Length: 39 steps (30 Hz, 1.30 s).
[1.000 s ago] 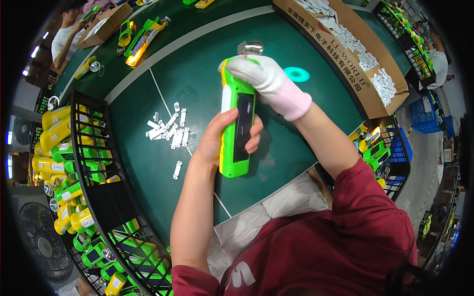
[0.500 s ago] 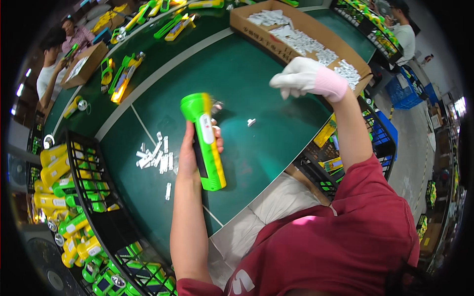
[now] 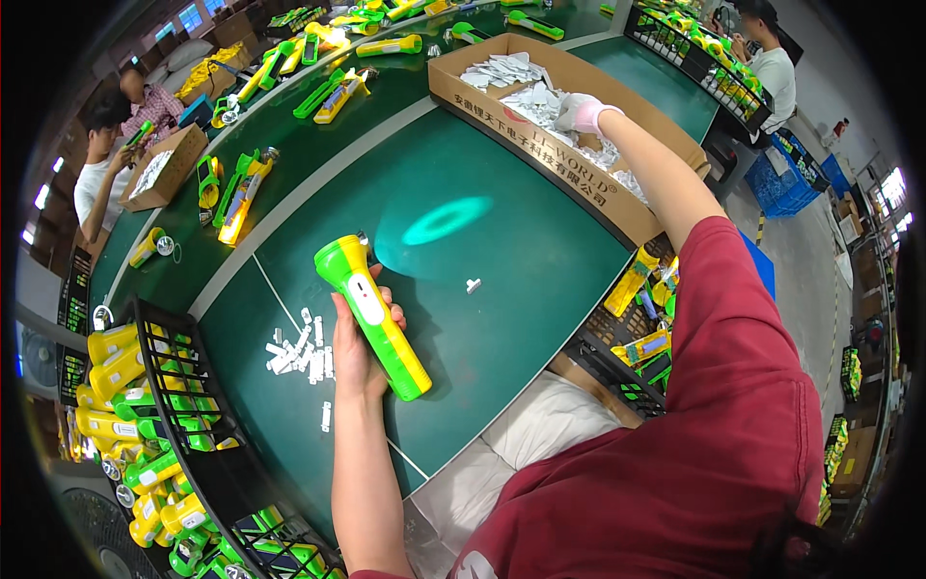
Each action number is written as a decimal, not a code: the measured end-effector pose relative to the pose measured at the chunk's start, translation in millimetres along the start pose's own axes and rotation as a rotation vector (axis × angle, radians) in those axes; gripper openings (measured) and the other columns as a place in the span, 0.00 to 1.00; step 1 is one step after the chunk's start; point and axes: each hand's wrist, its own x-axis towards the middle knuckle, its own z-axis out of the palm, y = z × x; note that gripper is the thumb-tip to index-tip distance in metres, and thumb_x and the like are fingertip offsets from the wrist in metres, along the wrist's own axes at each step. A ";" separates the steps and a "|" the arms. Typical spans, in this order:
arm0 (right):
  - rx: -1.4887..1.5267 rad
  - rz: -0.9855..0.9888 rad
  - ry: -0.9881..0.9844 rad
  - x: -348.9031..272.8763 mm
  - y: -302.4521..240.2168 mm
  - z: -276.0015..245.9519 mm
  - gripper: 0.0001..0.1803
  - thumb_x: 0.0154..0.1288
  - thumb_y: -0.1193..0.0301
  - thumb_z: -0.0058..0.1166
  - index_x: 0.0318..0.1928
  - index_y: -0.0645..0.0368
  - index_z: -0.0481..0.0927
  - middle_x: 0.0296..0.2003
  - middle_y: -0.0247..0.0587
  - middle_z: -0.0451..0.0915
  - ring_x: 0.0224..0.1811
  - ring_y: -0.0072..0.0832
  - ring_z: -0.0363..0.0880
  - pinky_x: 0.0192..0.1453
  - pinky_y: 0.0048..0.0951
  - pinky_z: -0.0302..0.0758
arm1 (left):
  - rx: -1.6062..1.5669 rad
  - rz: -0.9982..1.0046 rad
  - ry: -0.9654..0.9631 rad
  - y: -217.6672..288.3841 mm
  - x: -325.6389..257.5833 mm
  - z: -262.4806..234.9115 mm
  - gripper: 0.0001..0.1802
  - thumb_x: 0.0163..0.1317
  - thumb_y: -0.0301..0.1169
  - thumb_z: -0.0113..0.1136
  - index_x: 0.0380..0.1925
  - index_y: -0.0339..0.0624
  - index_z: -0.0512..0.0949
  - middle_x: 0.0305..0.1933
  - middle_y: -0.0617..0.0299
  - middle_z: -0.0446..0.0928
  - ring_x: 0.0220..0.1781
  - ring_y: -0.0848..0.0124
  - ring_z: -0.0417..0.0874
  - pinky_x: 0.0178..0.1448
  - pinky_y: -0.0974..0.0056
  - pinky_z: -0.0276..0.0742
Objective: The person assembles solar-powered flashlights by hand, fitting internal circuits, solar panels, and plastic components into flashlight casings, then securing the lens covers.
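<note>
My left hand [image 3: 355, 349] is wrapped around a green and yellow flashlight [image 3: 386, 333], held tilted above the green table with its head toward the far left. A white switch panel on its body faces up. A bright oval of light [image 3: 446, 220] falls on the tabletop beyond it. My right hand [image 3: 581, 114], in a white and pink glove, reaches into a long cardboard box [image 3: 627, 205] among small white plastic pieces [image 3: 531, 100]. Its fingertips are hidden there. One white piece [image 3: 473, 286] lies alone mid-table, and a small heap of white pieces [image 3: 301, 352] is left of my left hand.
At the left stands a black crate [image 3: 183, 405] full of flashlights. Another black crate [image 3: 627, 333] with flashlight parts is beside the table's right edge. Flashlight parts [image 3: 246, 198] lie along the belt [image 3: 289, 145]. People [image 3: 101, 159] work at the far left and far right.
My right hand has moved from above the table into the cardboard box. The flashlight has turned in my left hand and moved slightly left and nearer; its light now shows as an oval on the table.
</note>
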 end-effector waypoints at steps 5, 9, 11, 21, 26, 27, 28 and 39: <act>-0.039 0.010 0.082 12.8 -6.8 4.5 0.16 0.46 0.64 0.56 0.35 0.58 0.83 0.32 0.47 0.81 0.36 0.34 0.80 0.42 0.30 0.75 | -0.126 -0.021 -0.101 -0.9 2.0 -12.2 0.34 0.62 0.56 0.45 0.54 0.38 0.61 0.31 0.64 0.64 0.34 0.78 0.67 0.35 0.76 0.77; -0.132 0.115 0.054 -26.6 -36.1 -24.6 0.23 0.46 0.63 0.58 0.41 0.67 0.78 0.39 0.55 0.79 0.43 0.42 0.78 0.47 0.37 0.74 | -0.017 -0.011 -0.019 2.5 2.7 -14.5 0.23 0.58 0.39 0.56 0.48 0.40 0.64 0.29 0.64 0.61 0.30 0.78 0.63 0.30 0.78 0.69; 0.092 -0.009 0.439 -43.4 -28.7 -28.6 0.18 0.51 0.64 0.54 0.39 0.63 0.78 0.38 0.52 0.79 0.42 0.43 0.78 0.45 0.38 0.74 | -0.084 -0.017 -0.020 2.4 6.6 -7.7 0.21 0.56 0.35 0.56 0.47 0.41 0.64 0.29 0.64 0.61 0.29 0.78 0.62 0.29 0.77 0.66; 0.214 -0.823 0.116 -207.6 -170.0 54.3 0.08 0.56 0.68 0.49 0.38 0.52 0.71 0.33 0.44 0.70 0.36 0.43 0.72 0.39 0.39 0.70 | -0.028 0.019 0.013 0.4 1.7 -12.7 0.25 0.58 0.41 0.55 0.51 0.39 0.63 0.33 0.61 0.69 0.32 0.75 0.72 0.36 0.71 0.74; 0.185 -0.772 0.032 -198.7 -173.6 68.8 0.05 0.57 0.70 0.48 0.35 0.55 0.72 0.30 0.45 0.71 0.33 0.44 0.73 0.38 0.38 0.70 | -0.098 0.034 0.057 1.7 2.0 -15.1 0.27 0.62 0.44 0.50 0.53 0.35 0.63 0.37 0.60 0.70 0.36 0.74 0.73 0.43 0.69 0.74; 0.183 -0.780 0.033 -197.7 -175.3 66.6 0.05 0.57 0.70 0.48 0.35 0.55 0.72 0.30 0.45 0.71 0.33 0.44 0.73 0.38 0.38 0.70 | -0.119 0.037 0.033 2.1 1.8 -18.3 0.28 0.63 0.45 0.48 0.54 0.33 0.63 0.39 0.59 0.71 0.38 0.73 0.74 0.45 0.69 0.75; 0.245 -0.770 0.012 -195.4 -176.1 64.1 0.05 0.57 0.70 0.49 0.34 0.55 0.73 0.31 0.45 0.73 0.33 0.43 0.74 0.37 0.36 0.71 | -0.122 0.042 0.033 2.5 2.2 -18.0 0.28 0.63 0.45 0.48 0.54 0.33 0.63 0.39 0.59 0.71 0.38 0.73 0.74 0.45 0.69 0.75; 1.402 -0.644 -0.477 -183.3 -246.1 38.9 0.07 0.57 0.72 0.56 0.34 0.63 0.75 0.29 0.29 0.75 0.32 0.14 0.71 0.38 0.16 0.68 | -0.243 -0.041 0.056 3.6 3.0 -14.6 0.30 0.65 0.56 0.38 0.54 0.42 0.66 0.40 0.57 0.73 0.39 0.66 0.78 0.47 0.61 0.76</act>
